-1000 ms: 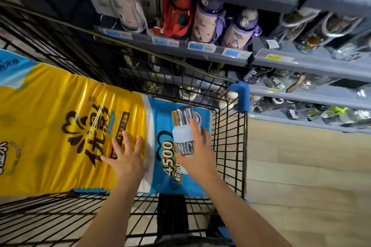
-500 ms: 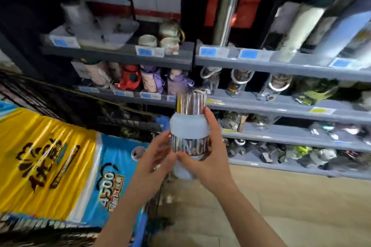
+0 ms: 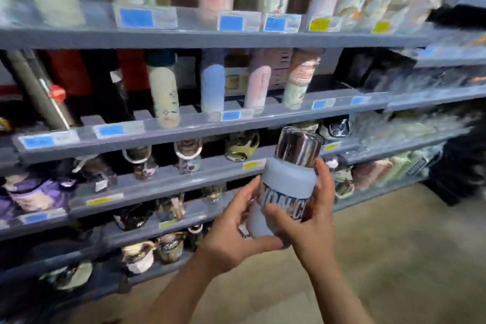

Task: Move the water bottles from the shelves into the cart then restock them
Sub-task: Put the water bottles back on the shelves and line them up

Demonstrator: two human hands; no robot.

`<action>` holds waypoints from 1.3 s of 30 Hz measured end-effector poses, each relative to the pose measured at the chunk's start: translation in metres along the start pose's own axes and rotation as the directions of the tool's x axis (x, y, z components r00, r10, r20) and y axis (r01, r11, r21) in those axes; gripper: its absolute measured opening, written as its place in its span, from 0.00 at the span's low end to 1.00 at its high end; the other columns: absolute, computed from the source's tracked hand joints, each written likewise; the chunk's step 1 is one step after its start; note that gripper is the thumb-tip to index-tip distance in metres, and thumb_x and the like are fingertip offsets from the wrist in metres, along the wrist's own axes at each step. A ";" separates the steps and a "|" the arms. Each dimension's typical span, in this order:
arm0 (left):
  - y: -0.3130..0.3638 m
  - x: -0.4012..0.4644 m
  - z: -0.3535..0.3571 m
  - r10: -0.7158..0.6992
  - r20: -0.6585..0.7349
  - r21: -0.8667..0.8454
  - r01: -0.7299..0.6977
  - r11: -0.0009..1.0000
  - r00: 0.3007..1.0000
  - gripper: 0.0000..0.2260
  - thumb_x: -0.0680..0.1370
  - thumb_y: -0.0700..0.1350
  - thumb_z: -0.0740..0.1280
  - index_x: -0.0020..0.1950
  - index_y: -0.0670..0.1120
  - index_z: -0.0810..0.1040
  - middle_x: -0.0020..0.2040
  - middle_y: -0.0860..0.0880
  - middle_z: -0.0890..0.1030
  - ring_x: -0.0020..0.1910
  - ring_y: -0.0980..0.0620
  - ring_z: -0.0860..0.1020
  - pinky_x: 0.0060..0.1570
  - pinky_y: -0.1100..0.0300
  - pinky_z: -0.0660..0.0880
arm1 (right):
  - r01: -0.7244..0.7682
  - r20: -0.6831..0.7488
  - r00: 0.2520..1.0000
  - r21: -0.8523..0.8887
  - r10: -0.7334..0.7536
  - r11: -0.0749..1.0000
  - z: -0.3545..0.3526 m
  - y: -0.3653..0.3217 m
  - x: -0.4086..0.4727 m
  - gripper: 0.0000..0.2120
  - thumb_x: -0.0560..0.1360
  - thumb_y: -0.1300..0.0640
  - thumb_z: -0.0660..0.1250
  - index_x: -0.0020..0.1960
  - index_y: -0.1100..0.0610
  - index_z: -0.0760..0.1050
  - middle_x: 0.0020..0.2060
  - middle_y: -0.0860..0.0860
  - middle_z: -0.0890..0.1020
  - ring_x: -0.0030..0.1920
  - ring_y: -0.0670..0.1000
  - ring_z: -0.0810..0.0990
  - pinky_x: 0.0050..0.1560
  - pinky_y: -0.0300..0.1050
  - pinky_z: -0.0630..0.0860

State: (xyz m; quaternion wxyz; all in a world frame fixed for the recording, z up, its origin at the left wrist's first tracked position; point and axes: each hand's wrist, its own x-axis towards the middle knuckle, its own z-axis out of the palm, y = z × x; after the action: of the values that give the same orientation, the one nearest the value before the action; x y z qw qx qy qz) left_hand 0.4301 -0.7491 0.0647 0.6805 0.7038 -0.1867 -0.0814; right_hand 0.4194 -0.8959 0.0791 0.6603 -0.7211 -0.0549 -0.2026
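Left hand [image 3: 231,237]: curled around the lower body of the water bottle [image 3: 285,187] from the left, thumb across the front near the base, fingers wrapped behind.
Right hand [image 3: 310,221]: wrapped on the bottle from the right, fingers [image 3: 324,179] up along the pale blue shoulder, thumb pressed across the lettered band.
Bottle: pale blue body, shiny chrome cap [image 3: 299,146], bold lettering around the middle; held nearly upright, tilted slightly right, in the air in front of the shelves and touching none of them.
Nearest shelf: the grey shelves [image 3: 184,126] with clear mugs and small cups sit just behind and below the bottle; price tags [image 3: 253,165] line their front edges.
Higher shelves: tall slim flasks stand in a row, among them a blue flask [image 3: 213,87] and a pink one [image 3: 259,87]; gaps between them look open, though blur hides the detail.
Floor: bare tan floor [image 3: 394,258] below and to the right.
Cart: not in view.
Stage, as a judgement: a bottle raised toward the display with both hands suggests the restocking half of the task is in hand.
Done: cannot tell how many bottles are already back; the shelves look largely full.
Left: this bottle is not yet set down, and which slot it belongs in is unclear. Any bottles waiting in the cart cannot be counted from here.
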 end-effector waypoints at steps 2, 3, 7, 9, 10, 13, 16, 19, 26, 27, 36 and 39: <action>-0.011 0.055 0.007 0.020 0.046 0.226 -0.030 0.974 0.999 0.35 0.67 0.68 0.69 0.67 0.76 0.52 0.68 0.77 0.57 0.68 0.74 0.57 0.63 0.71 0.63 | 0.009 -0.136 0.991 -0.081 -0.020 0.997 -0.031 0.013 0.029 0.48 0.58 0.54 0.79 0.65 0.24 0.58 0.68 0.40 0.67 0.63 0.37 0.72 0.53 0.28 0.72; -0.021 0.085 0.009 0.051 0.024 0.359 -0.057 0.932 0.998 0.32 0.69 0.69 0.64 0.67 0.75 0.51 0.71 0.73 0.54 0.70 0.72 0.54 0.66 0.68 0.60 | 0.020 -0.181 0.983 -0.129 -0.044 0.991 -0.048 0.019 0.045 0.48 0.57 0.50 0.78 0.67 0.27 0.56 0.68 0.33 0.65 0.65 0.35 0.69 0.56 0.27 0.70; -0.071 0.206 0.010 0.297 -0.019 0.832 -0.150 0.534 0.955 0.29 0.77 0.66 0.53 0.76 0.60 0.51 0.78 0.53 0.51 0.77 0.53 0.49 0.74 0.55 0.47 | -0.007 -0.317 0.945 -0.249 -0.075 0.968 -0.104 0.045 0.111 0.47 0.59 0.49 0.77 0.69 0.33 0.53 0.63 0.20 0.59 0.67 0.31 0.63 0.60 0.24 0.64; -0.095 0.260 0.011 0.372 0.032 0.924 -0.170 0.343 0.928 0.31 0.77 0.60 0.63 0.77 0.53 0.57 0.77 0.46 0.57 0.76 0.47 0.53 0.74 0.48 0.49 | -0.017 -0.367 0.926 -0.279 -0.091 0.960 -0.120 0.057 0.140 0.47 0.60 0.51 0.76 0.70 0.34 0.53 0.64 0.21 0.59 0.68 0.34 0.63 0.61 0.25 0.63; -0.103 0.282 0.013 0.388 0.065 0.939 -0.188 0.289 0.919 0.33 0.75 0.56 0.69 0.76 0.50 0.60 0.77 0.44 0.59 0.75 0.45 0.55 0.72 0.44 0.51 | -0.023 -0.384 0.918 -0.301 -0.099 0.953 -0.125 0.062 0.154 0.48 0.60 0.52 0.77 0.71 0.37 0.53 0.66 0.24 0.59 0.68 0.35 0.63 0.62 0.25 0.63; -0.118 0.338 0.017 0.420 0.129 0.958 -0.222 0.180 0.898 0.40 0.69 0.52 0.76 0.76 0.50 0.59 0.77 0.43 0.57 0.77 0.43 0.51 0.70 0.41 0.51 | -0.058 -0.436 0.894 -0.340 -0.103 0.939 -0.136 0.076 0.198 0.49 0.62 0.58 0.80 0.73 0.41 0.54 0.70 0.33 0.60 0.65 0.31 0.64 0.58 0.23 0.65; -0.137 0.371 0.016 0.497 0.143 0.971 -0.218 0.096 0.856 0.37 0.71 0.49 0.72 0.76 0.51 0.59 0.79 0.43 0.50 0.77 0.39 0.47 0.72 0.39 0.48 | -0.047 -0.439 0.890 -0.364 -0.126 0.930 -0.149 0.090 0.234 0.48 0.61 0.57 0.77 0.73 0.45 0.53 0.63 0.21 0.60 0.61 0.26 0.64 0.55 0.20 0.64; -0.149 0.371 0.021 0.529 0.105 0.983 -0.167 0.072 0.842 0.33 0.71 0.48 0.66 0.76 0.50 0.61 0.78 0.38 0.53 0.75 0.34 0.55 0.72 0.39 0.49 | -0.055 -0.444 0.888 -0.352 -0.115 0.934 -0.163 0.106 0.260 0.50 0.61 0.56 0.76 0.74 0.45 0.51 0.62 0.18 0.58 0.64 0.27 0.63 0.57 0.20 0.62; -0.159 0.378 0.034 0.497 -0.027 1.000 0.023 0.015 0.868 0.32 0.73 0.54 0.58 0.77 0.50 0.58 0.75 0.36 0.59 0.75 0.35 0.55 0.73 0.38 0.51 | -0.011 -0.419 0.903 -0.245 -0.096 0.970 -0.193 0.154 0.340 0.54 0.61 0.60 0.80 0.76 0.52 0.50 0.66 0.31 0.58 0.63 0.24 0.61 0.58 0.20 0.60; -0.159 0.379 0.040 0.501 -0.063 0.998 0.070 0.004 0.863 0.32 0.73 0.55 0.59 0.77 0.51 0.58 0.75 0.36 0.61 0.74 0.34 0.57 0.72 0.37 0.53 | -0.001 -0.405 0.910 -0.213 -0.088 0.977 -0.196 0.159 0.355 0.55 0.61 0.61 0.81 0.76 0.51 0.49 0.66 0.32 0.58 0.64 0.24 0.60 0.59 0.20 0.60; -0.149 0.407 0.089 0.435 -0.457 0.858 0.513 -0.014 0.776 0.36 0.71 0.63 0.58 0.75 0.48 0.61 0.70 0.36 0.66 0.73 0.34 0.59 0.68 0.31 0.54 | 0.091 -0.126 0.989 0.100 -0.078 0.991 -0.206 0.193 0.451 0.48 0.57 0.49 0.79 0.71 0.41 0.59 0.66 0.50 0.70 0.65 0.48 0.72 0.67 0.52 0.71; -0.145 0.411 0.098 0.432 -0.513 0.812 0.582 -0.035 0.741 0.36 0.70 0.63 0.59 0.75 0.48 0.61 0.70 0.37 0.67 0.73 0.35 0.60 0.68 0.30 0.51 | 0.096 -0.095 0.992 0.191 -0.079 0.977 -0.213 0.199 0.457 0.48 0.58 0.55 0.80 0.69 0.38 0.57 0.65 0.43 0.70 0.65 0.43 0.71 0.68 0.44 0.69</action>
State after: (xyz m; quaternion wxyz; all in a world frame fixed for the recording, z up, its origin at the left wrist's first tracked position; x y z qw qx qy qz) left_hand 0.7931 -0.9928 -0.0269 -0.0365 0.9489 0.1152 0.2916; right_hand 0.8583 -1.2134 0.0707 0.7199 -0.6403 -0.0777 -0.2564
